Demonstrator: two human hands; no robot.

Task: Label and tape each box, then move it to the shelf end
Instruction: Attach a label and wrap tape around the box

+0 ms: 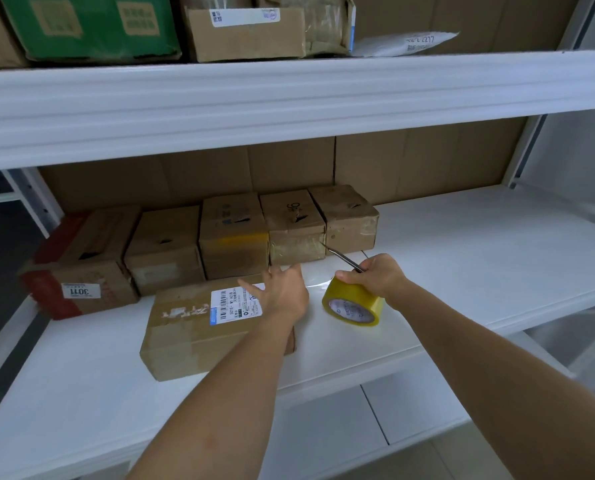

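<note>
Two bare forearms enter from bottom edge, no sleeves in view. No watch, bracelet or rings visible; no gloves. Left hand [282,292] bare, short nails as far as visible. Right hand [379,277] bare too. Upper arms out of frame, so clothing can't be told.

Green carton [88,26] and white mailer bag [406,43] on the upper shelf [289,95].
</note>
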